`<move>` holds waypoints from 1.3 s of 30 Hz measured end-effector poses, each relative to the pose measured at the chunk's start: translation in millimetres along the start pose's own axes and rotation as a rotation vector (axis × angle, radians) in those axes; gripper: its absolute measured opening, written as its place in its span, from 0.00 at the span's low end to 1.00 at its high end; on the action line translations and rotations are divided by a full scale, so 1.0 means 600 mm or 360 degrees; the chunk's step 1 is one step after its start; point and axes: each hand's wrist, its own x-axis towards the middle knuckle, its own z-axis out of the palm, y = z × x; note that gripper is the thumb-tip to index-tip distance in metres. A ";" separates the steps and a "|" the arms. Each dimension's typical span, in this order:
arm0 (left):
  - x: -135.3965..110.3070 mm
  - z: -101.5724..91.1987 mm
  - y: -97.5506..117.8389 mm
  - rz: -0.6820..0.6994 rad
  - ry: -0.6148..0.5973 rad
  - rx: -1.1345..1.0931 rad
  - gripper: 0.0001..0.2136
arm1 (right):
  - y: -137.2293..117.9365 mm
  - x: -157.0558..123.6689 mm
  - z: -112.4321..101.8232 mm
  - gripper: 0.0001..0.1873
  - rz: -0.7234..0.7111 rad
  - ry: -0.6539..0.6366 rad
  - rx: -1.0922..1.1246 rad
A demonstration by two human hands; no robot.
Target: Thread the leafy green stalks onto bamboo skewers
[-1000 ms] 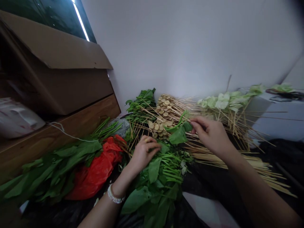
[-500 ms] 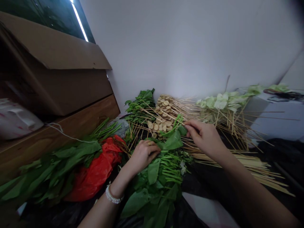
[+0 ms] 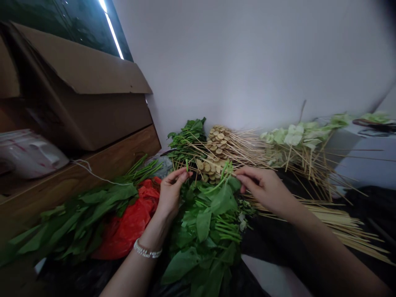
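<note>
My left hand [image 3: 170,192], with a beaded bracelet on its wrist, pinches a short green stem [image 3: 187,165] between thumb and fingertips. Across from it, my right hand [image 3: 264,187] is closed on a thin bamboo skewer [image 3: 234,175], mostly hidden by the fingers. Green stems and a leaf [image 3: 224,198] hang at the skewer's tip. Below both hands lies a pile of leafy greens [image 3: 185,264] with cut stems [image 3: 227,229] at its right side.
Skewered potato slices [image 3: 216,142] and skewered greens [image 3: 188,138] lean by the wall, with skewered cabbage leaves [image 3: 293,134] to the right. Loose bamboo skewers [image 3: 340,227] lie at right. More greens [image 3: 77,218], a red plastic bag [image 3: 123,231] and a cardboard box [image 3: 102,119] are at left.
My left hand has risen off the leaf pile and now holds a stem upright. My right hand has lowered slightly with the skewer and its greens.
</note>
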 end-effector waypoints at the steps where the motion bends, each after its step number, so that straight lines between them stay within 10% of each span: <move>1: 0.000 0.001 -0.001 -0.0077 -0.0007 -0.0064 0.17 | -0.002 -0.001 0.007 0.11 -0.0015 -0.0067 -0.0004; 39: -0.001 0.001 0.000 -0.0459 -0.0217 -0.0276 0.15 | -0.014 -0.021 0.069 0.16 -0.0096 -0.0138 -0.0488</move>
